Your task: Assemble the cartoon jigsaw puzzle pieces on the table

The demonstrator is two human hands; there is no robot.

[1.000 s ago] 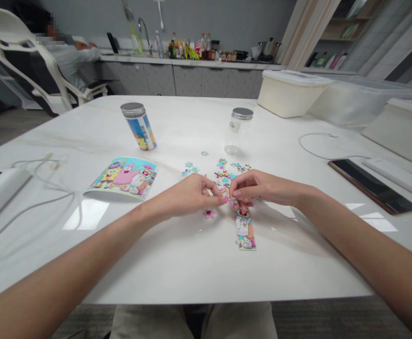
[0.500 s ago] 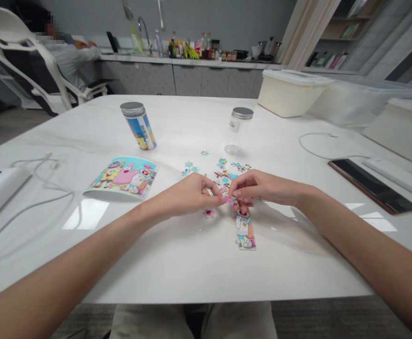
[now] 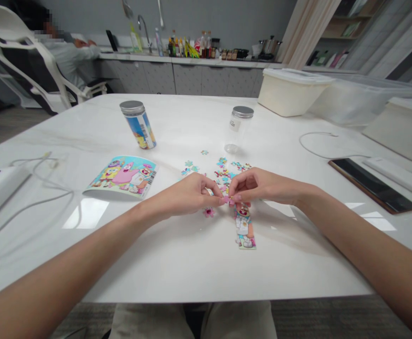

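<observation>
Between my two hands a small pink puzzle piece (image 3: 228, 200) is pinched. My left hand (image 3: 195, 194) grips its left side with thumb and forefinger. On its right side, the fingertips of my right hand (image 3: 255, 186) are closed on it, partly hiding it. Just below lies a joined strip of puzzle pieces (image 3: 244, 228), its upper end under my right fingers. A loose pink piece (image 3: 209, 212) rests beneath my left hand. Beyond the hands, loose puzzle pieces (image 3: 223, 173) are scattered, some hidden. At the left lies a curved picture sheet (image 3: 124, 176) with cartoon figures.
A labelled jar (image 3: 139, 126) and a clear jar (image 3: 239, 132) stand farther back. A dark phone (image 3: 372, 186) lies at right, near lidded boxes (image 3: 294, 94). Cables and a white device (image 3: 3, 190) are at left. A person (image 3: 71, 61) sits beyond the table.
My right fingertips have shifted slightly on the pink piece, turning it a little. My left hand stays almost still; the strip and scattered pieces look the same.
</observation>
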